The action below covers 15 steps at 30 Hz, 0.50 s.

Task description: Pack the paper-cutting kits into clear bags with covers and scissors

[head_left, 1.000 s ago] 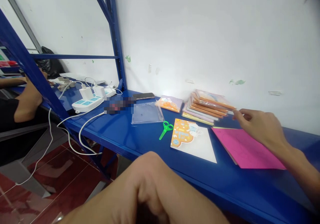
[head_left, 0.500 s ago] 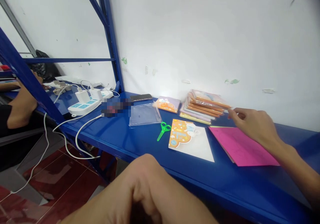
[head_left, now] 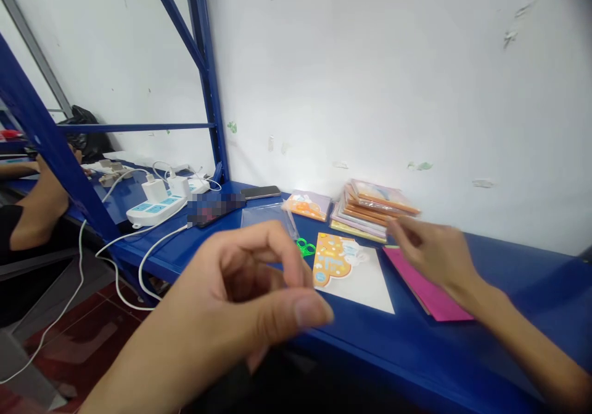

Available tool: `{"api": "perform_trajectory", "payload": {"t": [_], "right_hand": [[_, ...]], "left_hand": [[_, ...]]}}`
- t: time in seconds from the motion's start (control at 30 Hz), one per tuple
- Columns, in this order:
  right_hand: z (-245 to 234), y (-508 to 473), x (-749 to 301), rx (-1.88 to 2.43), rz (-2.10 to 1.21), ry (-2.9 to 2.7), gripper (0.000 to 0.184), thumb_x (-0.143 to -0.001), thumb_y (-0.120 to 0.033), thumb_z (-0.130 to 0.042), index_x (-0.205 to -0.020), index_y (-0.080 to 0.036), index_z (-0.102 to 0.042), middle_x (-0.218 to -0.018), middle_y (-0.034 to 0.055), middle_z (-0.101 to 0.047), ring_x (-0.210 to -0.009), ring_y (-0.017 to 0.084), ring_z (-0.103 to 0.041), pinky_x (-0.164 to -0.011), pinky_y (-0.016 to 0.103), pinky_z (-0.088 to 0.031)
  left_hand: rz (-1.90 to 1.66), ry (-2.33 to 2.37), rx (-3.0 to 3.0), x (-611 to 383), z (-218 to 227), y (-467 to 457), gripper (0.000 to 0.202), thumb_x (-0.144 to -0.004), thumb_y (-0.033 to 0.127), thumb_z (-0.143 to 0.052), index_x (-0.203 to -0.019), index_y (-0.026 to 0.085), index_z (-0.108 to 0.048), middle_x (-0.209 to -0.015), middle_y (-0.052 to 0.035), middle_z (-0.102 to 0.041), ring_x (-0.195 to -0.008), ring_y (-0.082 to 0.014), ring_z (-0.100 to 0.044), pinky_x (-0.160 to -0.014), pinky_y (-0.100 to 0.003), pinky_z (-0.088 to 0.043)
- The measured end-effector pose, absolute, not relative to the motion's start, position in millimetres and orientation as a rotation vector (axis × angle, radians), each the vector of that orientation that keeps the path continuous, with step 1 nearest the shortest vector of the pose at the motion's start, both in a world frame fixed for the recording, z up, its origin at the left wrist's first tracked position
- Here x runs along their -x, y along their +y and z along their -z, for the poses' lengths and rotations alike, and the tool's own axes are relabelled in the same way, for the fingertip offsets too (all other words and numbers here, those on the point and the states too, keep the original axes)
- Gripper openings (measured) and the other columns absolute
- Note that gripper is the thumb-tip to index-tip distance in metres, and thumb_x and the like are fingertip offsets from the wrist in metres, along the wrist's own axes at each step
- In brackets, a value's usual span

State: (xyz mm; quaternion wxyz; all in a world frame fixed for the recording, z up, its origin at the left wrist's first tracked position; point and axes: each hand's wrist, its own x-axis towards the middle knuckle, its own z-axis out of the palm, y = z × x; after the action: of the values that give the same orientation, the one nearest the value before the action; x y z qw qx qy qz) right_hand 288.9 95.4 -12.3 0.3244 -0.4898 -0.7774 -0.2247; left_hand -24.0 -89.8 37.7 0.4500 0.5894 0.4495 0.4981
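Note:
My left hand (head_left: 240,284) hangs over the front edge of the blue shelf with curled fingers and nothing in it. Behind it, a clear plastic sleeve (head_left: 266,215) and green scissors (head_left: 305,247) are partly hidden. My right hand (head_left: 430,253) hovers empty above a pink sheet (head_left: 428,293), its fingertips close to a stack of pastel booklets with orange spines (head_left: 370,209). A white sheet with an orange cut-out sticker (head_left: 346,275) lies between my hands. A small orange-patterned packet (head_left: 308,205) sits left of the stack.
A white power strip (head_left: 152,211) with plugged-in chargers and trailing white cables stands on the shelf's left, near a phone (head_left: 260,192) and a blurred object (head_left: 215,209). Blue uprights rise there. A white wall backs the shelf. Another person's bare limb (head_left: 39,210) shows far left.
My left hand has risen from the bottom of the view and now covers the scissors and sleeve partly. My right hand has moved left, closer to the stack, with its fingers drawn together.

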Motion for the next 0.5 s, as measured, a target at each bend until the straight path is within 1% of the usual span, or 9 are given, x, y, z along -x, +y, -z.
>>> {"api": "perform_trajectory", "payload": {"t": [0.03, 0.1, 0.13, 0.2, 0.27, 0.33, 0.37, 0.43, 0.5], "right_hand": [[11, 90, -272, 1.172, 0.607, -2.084, 0.039, -0.100, -0.042, -0.046, -0.087, -0.020, -0.075, -0.068, 0.0052, -0.073, -0.056, 0.019, -0.065, -0.055, 0.027, -0.034], [8, 86, -235, 1.016, 0.580, -2.301, 0.032, -0.102, -0.037, -0.044, -0.106, -0.022, -0.073, -0.083, 0.0051, -0.077, -0.071, 0.020, -0.070, -0.060, 0.027, -0.038], [5, 87, -216, 1.024, 0.537, -2.403, 0.031, -0.103, -0.035, -0.044, -0.115, -0.022, -0.070, -0.089, 0.0059, -0.078, -0.077, 0.021, -0.071, -0.061, 0.027, -0.039], [1, 99, -177, 1.096, 0.469, -2.565, 0.031, -0.103, -0.031, -0.043, -0.122, -0.020, -0.065, -0.101, 0.0096, -0.076, -0.085, 0.023, -0.071, -0.063, 0.028, -0.043], [-1, 121, -144, 1.183, 0.429, -2.634, 0.032, -0.102, -0.024, -0.043, -0.129, -0.019, -0.061, -0.114, 0.0132, -0.072, -0.096, 0.025, -0.070, -0.072, 0.031, -0.048], [0, 153, -117, 1.270, 0.400, -2.623, 0.030, -0.101, -0.019, -0.047, -0.126, -0.017, -0.063, -0.116, 0.0143, -0.070, -0.103, 0.025, -0.069, -0.080, 0.034, -0.052], [2, 170, -107, 1.331, 0.383, -2.609, 0.029, -0.101, -0.021, -0.051, -0.126, -0.016, -0.063, -0.118, 0.0147, -0.069, -0.105, 0.025, -0.068, -0.084, 0.036, -0.053], [8, 203, -92, 1.466, 0.343, -2.569, 0.035, -0.098, -0.036, -0.062, -0.128, -0.017, -0.061, -0.127, 0.0104, -0.064, -0.107, 0.023, -0.065, -0.090, 0.045, -0.056], [14, 230, -85, 1.595, 0.290, -2.522, 0.037, -0.097, -0.036, -0.064, -0.129, -0.017, -0.061, -0.130, 0.0108, -0.062, -0.108, 0.024, -0.065, -0.090, 0.046, -0.056]], "left_hand": [[-1.256, 1.128, -1.501, 24, -51, -82, 0.013, -0.075, 0.031, -0.081, -0.073, 0.026, -0.070, -0.053, 0.0069, -0.060, -0.036, -0.0052, -0.045, -0.035, -0.016, -0.029], [-1.354, 1.335, -1.596, 25, -66, -71, 0.015, -0.072, 0.031, -0.084, -0.067, 0.024, -0.072, -0.044, 0.0063, -0.057, -0.036, -0.0065, -0.045, -0.036, -0.017, -0.030], [-1.422, 1.442, -1.640, 26, -69, -69, 0.016, -0.070, 0.033, -0.085, -0.066, 0.023, -0.073, -0.041, 0.0059, -0.055, -0.036, -0.0076, -0.046, -0.037, -0.018, -0.031], [-1.565, 1.626, -1.685, 30, -69, -67, 0.020, -0.068, 0.040, -0.086, -0.066, 0.023, -0.076, -0.039, 0.0051, -0.054, -0.036, -0.0097, -0.046, -0.036, -0.020, -0.033], [-1.661, 1.754, -1.704, 35, -66, -68, 0.023, -0.068, 0.046, -0.085, -0.069, 0.024, -0.078, -0.038, 0.0052, -0.053, -0.036, -0.0108, -0.047, -0.035, -0.022, -0.034], [-1.724, 1.864, -1.714, 41, -64, -69, 0.022, -0.071, 0.048, -0.083, -0.072, 0.026, -0.079, -0.040, 0.0053, -0.055, -0.038, -0.0116, -0.048, -0.036, -0.023, -0.036], [-1.755, 1.919, -1.717, 44, -64, -70, 0.022, -0.073, 0.049, -0.082, -0.074, 0.027, -0.080, -0.042, 0.0054, -0.057, -0.040, -0.0121, -0.050, -0.038, -0.023, -0.038], [-1.807, 2.025, -1.722, 51, -64, -71, 0.023, -0.077, 0.051, -0.078, -0.081, 0.029, -0.080, -0.048, 0.0052, -0.062, -0.046, -0.0135, -0.057, -0.042, -0.023, -0.042], [-1.820, 2.105, -1.729, 57, -65, -72, 0.026, -0.079, 0.055, -0.076, -0.086, 0.030, -0.080, -0.053, 0.0054, -0.066, -0.051, -0.0140, -0.061, -0.045, -0.022, -0.044]]}}
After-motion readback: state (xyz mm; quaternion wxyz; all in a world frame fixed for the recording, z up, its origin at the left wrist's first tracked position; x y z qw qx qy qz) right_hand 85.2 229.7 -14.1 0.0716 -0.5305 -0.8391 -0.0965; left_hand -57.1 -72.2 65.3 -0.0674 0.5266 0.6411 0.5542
